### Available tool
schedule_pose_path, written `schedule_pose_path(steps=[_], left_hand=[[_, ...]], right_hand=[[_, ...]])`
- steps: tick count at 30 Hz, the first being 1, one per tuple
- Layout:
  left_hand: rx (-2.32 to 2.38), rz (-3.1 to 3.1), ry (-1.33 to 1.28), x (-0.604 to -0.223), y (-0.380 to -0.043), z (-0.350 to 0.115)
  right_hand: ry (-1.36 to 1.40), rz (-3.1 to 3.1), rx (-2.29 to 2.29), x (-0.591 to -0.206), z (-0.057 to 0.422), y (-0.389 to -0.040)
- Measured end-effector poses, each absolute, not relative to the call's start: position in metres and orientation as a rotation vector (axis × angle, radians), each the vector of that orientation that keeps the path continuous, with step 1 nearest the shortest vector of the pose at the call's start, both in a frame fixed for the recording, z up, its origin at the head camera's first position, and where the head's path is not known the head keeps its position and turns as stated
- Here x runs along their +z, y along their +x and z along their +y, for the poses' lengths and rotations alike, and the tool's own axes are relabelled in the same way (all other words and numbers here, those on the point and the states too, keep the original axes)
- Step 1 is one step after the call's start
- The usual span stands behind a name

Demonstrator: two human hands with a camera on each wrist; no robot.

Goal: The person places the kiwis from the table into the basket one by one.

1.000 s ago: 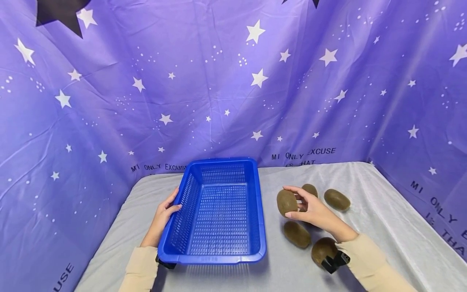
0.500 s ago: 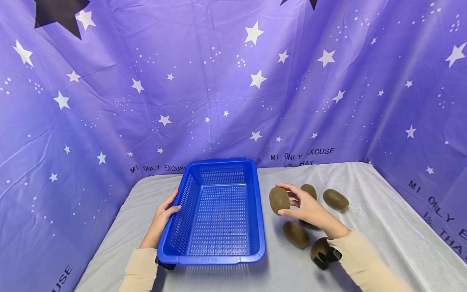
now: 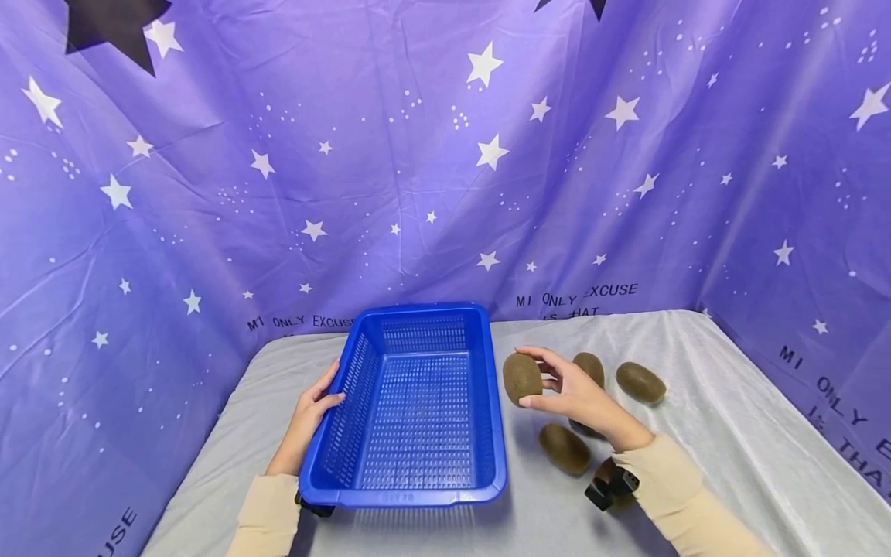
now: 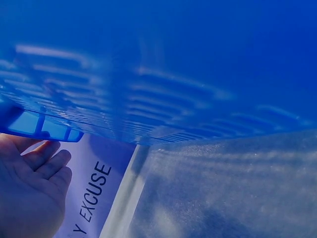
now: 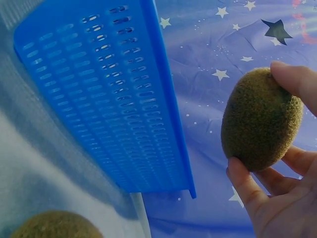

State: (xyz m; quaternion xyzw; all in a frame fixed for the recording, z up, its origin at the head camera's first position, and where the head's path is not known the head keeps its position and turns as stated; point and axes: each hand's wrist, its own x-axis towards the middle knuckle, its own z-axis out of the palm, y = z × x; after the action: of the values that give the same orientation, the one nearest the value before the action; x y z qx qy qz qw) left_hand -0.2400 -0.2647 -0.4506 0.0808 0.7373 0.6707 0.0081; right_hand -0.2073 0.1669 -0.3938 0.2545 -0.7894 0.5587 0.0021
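Observation:
A brown, fuzzy kiwi (image 3: 522, 379) is pinched between the thumb and fingertips of my right hand (image 3: 574, 394), just right of the basket and raised off the cloth. The right wrist view shows the same kiwi (image 5: 260, 119) upright, with thumb and fingers at its opposite ends. My left hand (image 3: 312, 418) grips the left rim of the blue plastic basket (image 3: 496, 387), thumb over the edge. From the left wrist, my curled fingers (image 4: 47, 161) appear under that rim. The basket's slotted floor (image 3: 418, 418) is bare.
Several more kiwis lie on the grey cloth (image 3: 731, 433) at right: one kiwi (image 3: 640, 383) farthest right, another kiwi (image 3: 590, 367) behind my hand, and one (image 3: 564, 449) in front. Others are partly hidden under my right arm. A purple starry curtain (image 3: 431, 155) encloses the table.
My right hand has carried the kiwi leftward, closer to the basket's right rim. The left hand and the basket have stayed in place.

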Motion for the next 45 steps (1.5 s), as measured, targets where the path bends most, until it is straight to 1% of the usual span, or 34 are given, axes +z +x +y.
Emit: schedule_pose_path(steps=[13,23,30,45], left_hand=[[2.097,2.308,0.245,-0.452,-0.242,-0.265],[2.099,2.336,0.263,-0.452,-0.245,-0.266],[2.088,2.360,0.282,-0.452,-0.246,-0.266],[2.106,2.343,0.285,-0.455,-0.246,-0.267]], right_hand=[[0.787,-2.512,1.796,-0.387,0.151,-0.215],[0.824,-2.486,1.829,-0.390,0.143,-0.221],[0.919,-2.450,1.809,-0.395,0.133,-0.228],[0.943,-2.526,1.667,-0.409,0.116,-0.233]])
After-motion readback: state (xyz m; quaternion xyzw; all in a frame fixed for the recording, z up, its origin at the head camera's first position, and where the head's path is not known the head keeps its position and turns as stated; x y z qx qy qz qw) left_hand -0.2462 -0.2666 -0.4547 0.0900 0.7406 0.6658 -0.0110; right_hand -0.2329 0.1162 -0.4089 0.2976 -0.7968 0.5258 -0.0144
